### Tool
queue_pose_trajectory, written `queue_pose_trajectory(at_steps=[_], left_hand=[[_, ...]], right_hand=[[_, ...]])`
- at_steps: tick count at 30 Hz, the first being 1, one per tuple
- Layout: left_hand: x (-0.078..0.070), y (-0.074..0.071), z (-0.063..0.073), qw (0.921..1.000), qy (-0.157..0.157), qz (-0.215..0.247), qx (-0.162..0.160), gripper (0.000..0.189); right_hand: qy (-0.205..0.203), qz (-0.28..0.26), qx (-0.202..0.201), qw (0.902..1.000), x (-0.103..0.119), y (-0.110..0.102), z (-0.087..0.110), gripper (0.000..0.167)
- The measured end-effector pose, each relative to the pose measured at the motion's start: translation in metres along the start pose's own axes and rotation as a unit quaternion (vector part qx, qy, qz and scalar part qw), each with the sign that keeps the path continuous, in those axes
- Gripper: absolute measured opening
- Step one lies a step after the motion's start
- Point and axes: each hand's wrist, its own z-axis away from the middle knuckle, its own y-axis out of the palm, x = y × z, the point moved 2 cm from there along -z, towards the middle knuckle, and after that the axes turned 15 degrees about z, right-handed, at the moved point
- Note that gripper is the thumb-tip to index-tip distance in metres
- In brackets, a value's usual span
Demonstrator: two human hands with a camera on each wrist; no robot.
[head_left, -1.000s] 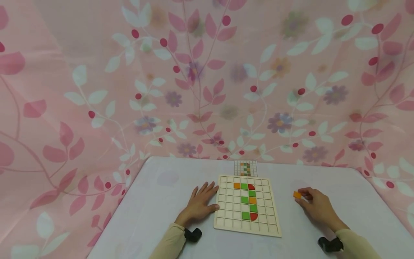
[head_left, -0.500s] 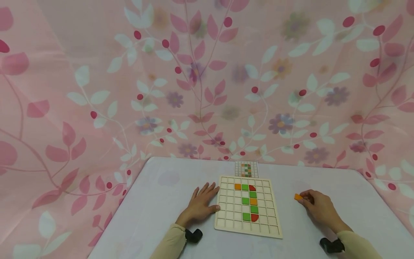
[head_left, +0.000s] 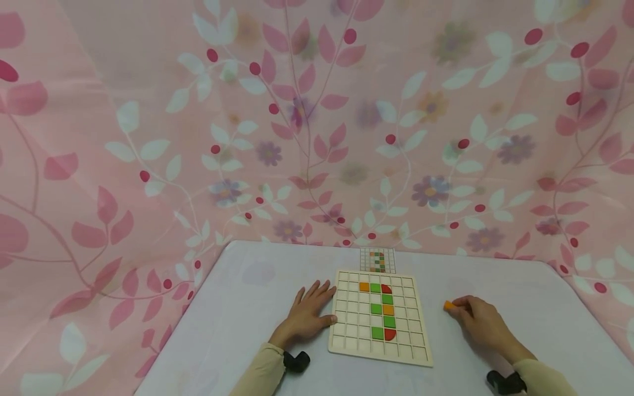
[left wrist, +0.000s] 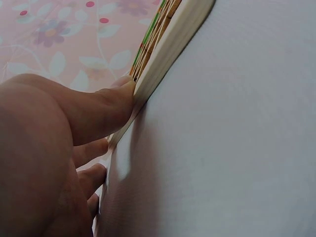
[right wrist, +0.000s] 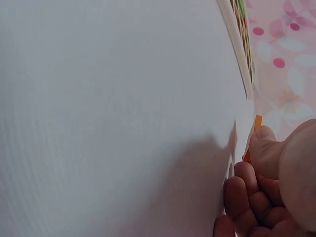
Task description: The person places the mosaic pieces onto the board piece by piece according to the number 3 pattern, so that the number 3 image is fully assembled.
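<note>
A wooden grid board (head_left: 346, 330) lies on the table with green, orange and red tiles set in several of its squares. My left hand (head_left: 304, 314) lies spread at the board's left side; in the left wrist view its thumb (left wrist: 106, 108) touches the board's edge. To the right of the board, my right hand (head_left: 480, 322) pinches an orange tile (head_left: 448, 305) between thumb and fingers, held a little above the table. The right wrist view shows the tile (right wrist: 257, 123) edge-on beyond the thumb, partly hidden by it.
Behind the board lies a small printed grid card (head_left: 365, 259) with a coloured pattern. White cloth covers the table (head_left: 238, 286). A pink floral curtain (head_left: 317, 121) hangs along the back. Both wrists wear black devices.
My right hand has shifted slightly left toward the board with the orange tile, which has turned in its fingers. The left hand stays put at the board's edge.
</note>
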Motion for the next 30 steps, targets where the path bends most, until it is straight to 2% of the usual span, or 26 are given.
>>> queue_pose_trajectory(at_steps=[8,14,21,30], left_hand=[[0.000,-0.001,0.001,0.9999,-0.008,-0.014,0.000,0.074],[-0.001,-0.001,-0.001,0.9998,-0.012,-0.013,0.002,0.074],[-0.003,-0.002,0.000,0.9999,-0.010,-0.012,0.003,0.074],[-0.002,-0.002,-0.001,0.9999,-0.011,-0.009,0.004,0.074]], right_hand=[[-0.034,-0.010,-0.002,0.9994,0.027,0.006,0.009,0.016],[-0.043,-0.033,0.021,0.9983,0.049,0.008,0.013,0.018],[-0.068,-0.058,0.026,0.9957,0.071,0.009,0.015,0.018],[-0.068,-0.087,0.065,0.9918,0.093,0.018,0.018,0.017]])
